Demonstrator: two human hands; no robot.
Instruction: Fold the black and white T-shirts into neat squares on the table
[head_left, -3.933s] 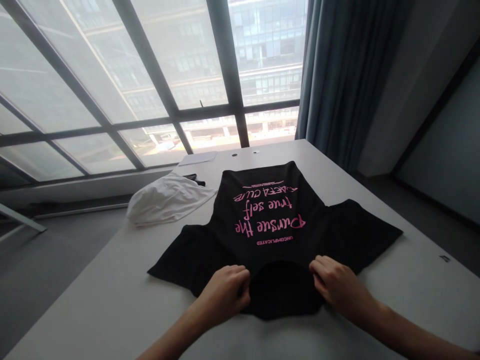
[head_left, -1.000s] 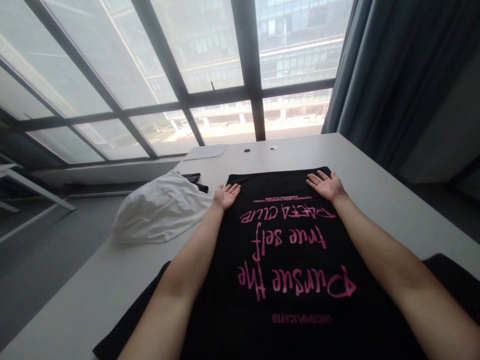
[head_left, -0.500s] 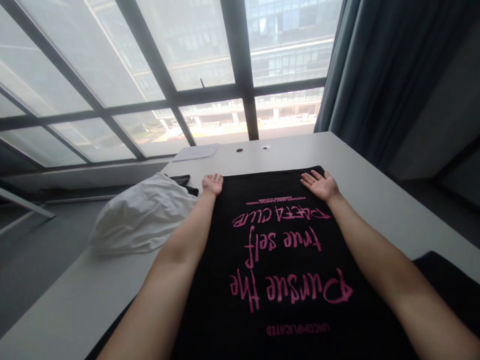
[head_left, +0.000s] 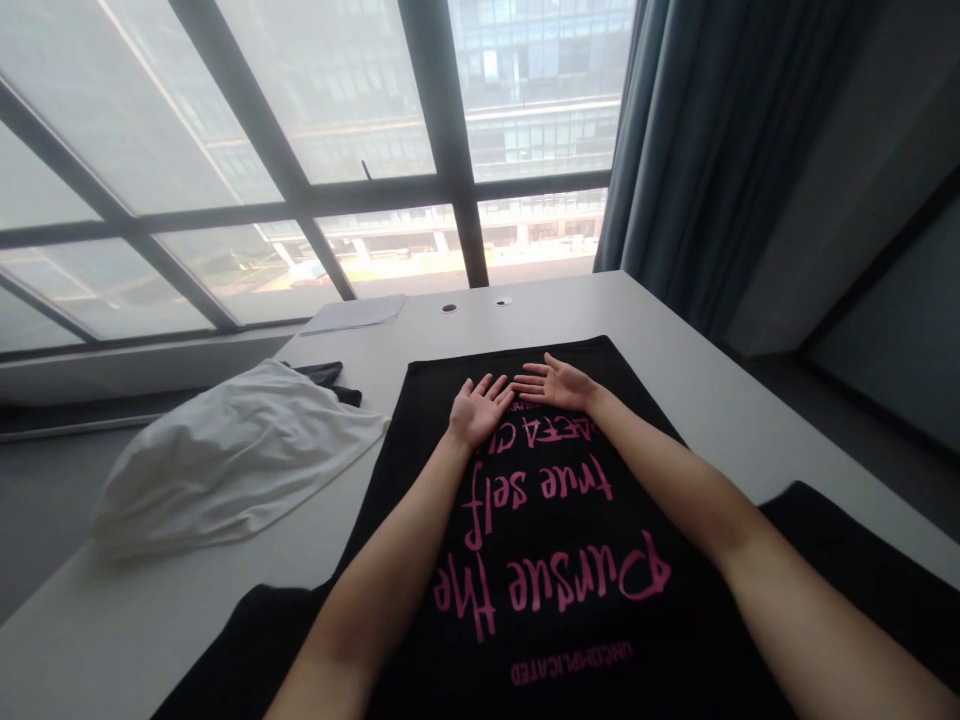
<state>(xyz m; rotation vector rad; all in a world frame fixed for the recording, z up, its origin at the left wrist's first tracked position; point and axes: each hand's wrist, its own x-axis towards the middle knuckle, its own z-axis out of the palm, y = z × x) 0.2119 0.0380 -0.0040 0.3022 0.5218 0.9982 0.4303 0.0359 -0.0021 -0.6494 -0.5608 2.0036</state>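
Observation:
A black T-shirt [head_left: 570,630] with pink lettering lies spread flat on the white table, its print upside down to me and its straight edge at the far end. My left hand [head_left: 480,410] is over the upper part of the print, palm turned up, fingers apart. Close beside it, fingertips nearly meeting, my right hand [head_left: 556,384] is also palm up with fingers spread. Neither hand holds anything. Whether they touch the fabric or hover just above it, I cannot tell. Parts of the top lines of lettering are hidden behind the hands.
A crumpled white cloth [head_left: 225,455] lies left of the shirt, with a dark item [head_left: 326,375] behind it. Papers [head_left: 352,314] rest at the far left of the table [head_left: 697,400]. Windows stand behind, and a blue-grey curtain [head_left: 697,150] hangs at right.
Both hands have moved inward from the shirt's far corners to its middle, almost meeting. The camera view has shifted a little to the right.

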